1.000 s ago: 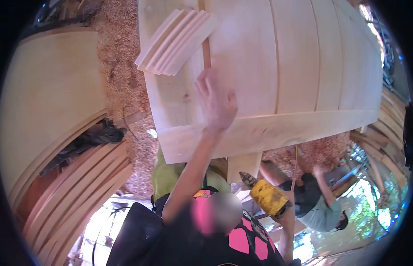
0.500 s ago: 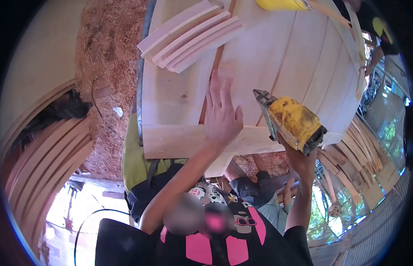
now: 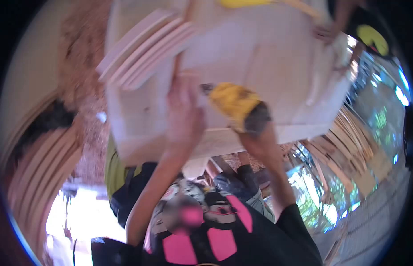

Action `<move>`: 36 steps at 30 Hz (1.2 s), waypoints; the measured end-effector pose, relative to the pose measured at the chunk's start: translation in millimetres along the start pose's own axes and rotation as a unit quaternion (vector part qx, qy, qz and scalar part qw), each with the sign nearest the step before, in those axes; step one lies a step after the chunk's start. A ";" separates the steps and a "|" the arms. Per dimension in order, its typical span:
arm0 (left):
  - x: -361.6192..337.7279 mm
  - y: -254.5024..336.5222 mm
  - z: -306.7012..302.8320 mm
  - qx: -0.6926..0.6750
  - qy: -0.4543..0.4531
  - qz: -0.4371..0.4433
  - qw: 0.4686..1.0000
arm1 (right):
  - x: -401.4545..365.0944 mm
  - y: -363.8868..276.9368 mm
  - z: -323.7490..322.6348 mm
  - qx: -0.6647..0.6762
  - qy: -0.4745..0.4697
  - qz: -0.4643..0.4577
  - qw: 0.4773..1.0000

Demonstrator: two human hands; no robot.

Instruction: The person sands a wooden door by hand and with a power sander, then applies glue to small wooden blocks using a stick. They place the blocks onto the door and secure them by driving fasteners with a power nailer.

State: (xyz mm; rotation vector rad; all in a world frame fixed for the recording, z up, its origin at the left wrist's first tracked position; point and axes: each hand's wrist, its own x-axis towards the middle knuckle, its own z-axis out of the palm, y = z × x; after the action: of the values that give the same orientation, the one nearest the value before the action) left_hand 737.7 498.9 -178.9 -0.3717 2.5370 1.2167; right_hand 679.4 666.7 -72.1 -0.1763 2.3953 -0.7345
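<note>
My right hand (image 3: 253, 137) grips a worn yellow nail gun (image 3: 235, 99), its dark nose pointing left toward my other hand. Blurred by motion, my left hand (image 3: 186, 113) lies with fingers stretched forward on the pale wooden panel (image 3: 259, 57), beside the reddish strip (image 3: 177, 62) that runs along it. A small gap separates the nail gun's nose from my left fingers. Beyond and to the left, several curved wooden pieces (image 3: 146, 46) rest side by side on the panel. Whether the nose touches the wood cannot be made out.
Another person's hand (image 3: 328, 33) is at the panel's far right. A yellow object (image 3: 244, 2) lies at the far edge. Curved boards (image 3: 42, 164) are stacked at left, near sawdust-covered ground (image 3: 82, 66). Wooden strips (image 3: 355, 137) pile up at right.
The nail gun has come leftward in my right hand, close to my left hand. The view has shifted, so the panel and curved pieces appear further left.
</note>
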 end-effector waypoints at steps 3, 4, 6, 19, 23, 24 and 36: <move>11.6 5.8 -8.0 -0.022 -0.032 -0.076 0.996 | -0.9 12.1 5.5 0.017 0.047 0.031 0.998; 16.7 9.3 -11.7 -0.011 -0.029 -0.071 0.997 | -2.3 12.1 4.2 0.022 0.057 0.037 0.997; 25.2 13.2 -18.7 0.008 -0.021 -0.054 0.998 | -2.9 2.8 -2.9 0.026 0.048 0.055 0.997; 28.2 7.0 15.1 0.172 0.065 -0.028 0.983 | -47.2 36.7 9.5 0.124 0.090 -0.019 0.988; 26.7 7.9 14.1 0.175 0.062 -0.023 0.982 | -59.8 37.4 6.5 0.193 0.055 0.037 0.979; 28.8 8.6 13.1 0.174 0.075 -0.028 0.981 | -61.3 36.8 7.6 0.190 0.052 0.024 0.980; 51.8 1.3 11.7 0.202 0.018 -0.057 0.978 | -71.8 44.0 33.9 0.131 0.112 0.015 0.985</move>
State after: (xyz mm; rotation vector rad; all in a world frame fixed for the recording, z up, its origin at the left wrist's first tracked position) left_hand 691.3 503.6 -204.5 -0.4349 2.6658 0.6350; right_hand 759.3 708.9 -80.6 0.0542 2.4715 -1.0963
